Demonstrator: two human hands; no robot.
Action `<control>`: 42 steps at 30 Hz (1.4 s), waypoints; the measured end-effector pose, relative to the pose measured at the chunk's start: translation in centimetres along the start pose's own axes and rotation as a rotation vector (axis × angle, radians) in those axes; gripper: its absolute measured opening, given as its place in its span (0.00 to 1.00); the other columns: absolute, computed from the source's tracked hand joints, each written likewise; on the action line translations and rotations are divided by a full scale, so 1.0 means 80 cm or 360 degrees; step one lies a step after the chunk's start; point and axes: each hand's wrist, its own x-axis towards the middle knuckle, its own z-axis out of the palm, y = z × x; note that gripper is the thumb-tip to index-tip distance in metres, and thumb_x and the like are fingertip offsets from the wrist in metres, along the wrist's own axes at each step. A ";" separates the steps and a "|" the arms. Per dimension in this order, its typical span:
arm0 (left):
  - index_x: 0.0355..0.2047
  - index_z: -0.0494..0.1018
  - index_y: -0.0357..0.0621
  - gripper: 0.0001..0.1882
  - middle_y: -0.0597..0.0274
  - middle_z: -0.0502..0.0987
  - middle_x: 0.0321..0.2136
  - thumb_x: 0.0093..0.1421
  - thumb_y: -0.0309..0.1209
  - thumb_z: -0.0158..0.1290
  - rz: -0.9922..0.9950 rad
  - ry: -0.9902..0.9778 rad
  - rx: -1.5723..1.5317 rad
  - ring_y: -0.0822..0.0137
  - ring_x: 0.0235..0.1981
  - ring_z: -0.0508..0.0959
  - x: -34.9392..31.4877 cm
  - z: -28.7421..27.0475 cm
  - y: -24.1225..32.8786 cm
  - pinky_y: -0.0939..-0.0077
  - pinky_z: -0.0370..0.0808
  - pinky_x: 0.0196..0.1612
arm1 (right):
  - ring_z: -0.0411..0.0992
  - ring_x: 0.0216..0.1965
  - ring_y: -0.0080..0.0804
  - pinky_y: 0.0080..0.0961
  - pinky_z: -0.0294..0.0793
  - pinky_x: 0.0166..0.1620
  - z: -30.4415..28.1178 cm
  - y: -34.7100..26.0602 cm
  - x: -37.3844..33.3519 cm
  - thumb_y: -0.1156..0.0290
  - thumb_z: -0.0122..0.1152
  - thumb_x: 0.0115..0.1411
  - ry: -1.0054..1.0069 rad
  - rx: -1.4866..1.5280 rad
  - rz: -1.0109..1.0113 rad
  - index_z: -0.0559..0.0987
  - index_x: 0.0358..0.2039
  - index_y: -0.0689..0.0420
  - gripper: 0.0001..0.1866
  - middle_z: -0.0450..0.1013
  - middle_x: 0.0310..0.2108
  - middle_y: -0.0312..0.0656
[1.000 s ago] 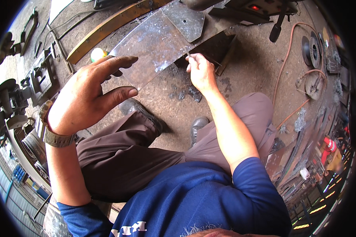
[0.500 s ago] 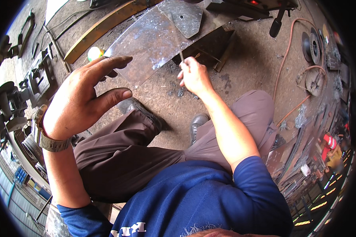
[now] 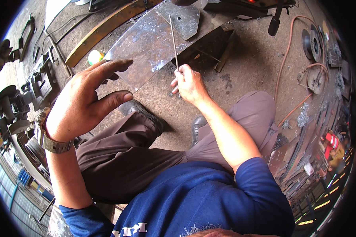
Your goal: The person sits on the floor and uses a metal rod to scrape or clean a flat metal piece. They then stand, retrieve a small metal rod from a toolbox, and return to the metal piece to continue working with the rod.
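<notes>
My right hand (image 3: 190, 85) is closed around the lower end of a thin straight metal rod (image 3: 174, 45). The rod points away from me, and its far tip appears over a grey cut metal plate (image 3: 186, 23) with one small hole. That plate lies on a larger, scuffed steel sheet (image 3: 136, 49). Whether the rod touches either surface I cannot tell. My left hand (image 3: 83, 94) is raised at the left, its fingers stretched out and the thumb apart, with nothing in it. A watch (image 3: 55, 144) is strapped to that wrist.
A yellow-brown steel beam (image 3: 103, 33) lies beyond the sheet. Dark machinery (image 3: 245, 8) stands at the far right, above a dark support (image 3: 205, 49). An orange hose (image 3: 285, 67) runs past spools (image 3: 314, 43). Scrap strips (image 3: 300, 146) pile at the right; clamps and machine parts (image 3: 39, 85) sit left.
My right hand has drawn slightly back toward me and left, and much more of the rod shows. The left hand has barely moved and stays stretched out.
</notes>
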 end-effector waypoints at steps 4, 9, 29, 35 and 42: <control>0.61 0.72 0.39 0.32 0.48 0.80 0.50 0.60 0.39 0.66 -0.0018 -0.0028 0.0000 0.54 0.49 0.80 0.001 0.000 -0.001 0.61 0.76 0.54 | 0.83 0.26 0.33 0.30 0.81 0.29 0.002 -0.003 -0.003 0.65 0.51 0.75 -0.0126 -0.0016 0.0071 0.72 0.46 0.65 0.14 0.82 0.28 0.46; 0.61 0.72 0.39 0.32 0.49 0.80 0.50 0.60 0.38 0.66 -0.0033 -0.0026 0.0008 0.54 0.49 0.80 0.000 0.000 -0.003 0.61 0.76 0.55 | 0.83 0.25 0.32 0.30 0.81 0.29 0.008 0.011 -0.003 0.65 0.50 0.75 0.0036 0.0101 -0.0053 0.72 0.45 0.64 0.13 0.82 0.29 0.46; 0.64 0.71 0.38 0.35 0.48 0.79 0.56 0.60 0.40 0.67 -0.0131 -0.0126 -0.0007 0.53 0.55 0.79 0.004 0.001 0.004 0.60 0.75 0.58 | 0.84 0.29 0.34 0.30 0.84 0.32 0.016 0.013 -0.009 0.66 0.47 0.76 -0.0271 0.0004 0.0172 0.70 0.43 0.65 0.13 0.82 0.31 0.49; 0.60 0.74 0.40 0.31 0.48 0.80 0.45 0.59 0.39 0.67 0.0029 0.0026 0.0021 0.52 0.45 0.82 0.002 0.009 -0.001 0.61 0.78 0.50 | 0.84 0.29 0.36 0.33 0.84 0.33 0.028 0.019 -0.022 0.64 0.46 0.77 -0.0109 0.0159 0.0036 0.71 0.44 0.64 0.14 0.82 0.29 0.48; 0.60 0.74 0.40 0.31 0.49 0.80 0.45 0.59 0.39 0.67 0.0021 0.0019 0.0038 0.52 0.46 0.82 0.003 0.008 0.002 0.61 0.78 0.50 | 0.84 0.30 0.35 0.30 0.85 0.33 0.032 0.023 -0.024 0.68 0.46 0.76 -0.0110 0.0307 0.0052 0.70 0.43 0.66 0.12 0.81 0.31 0.50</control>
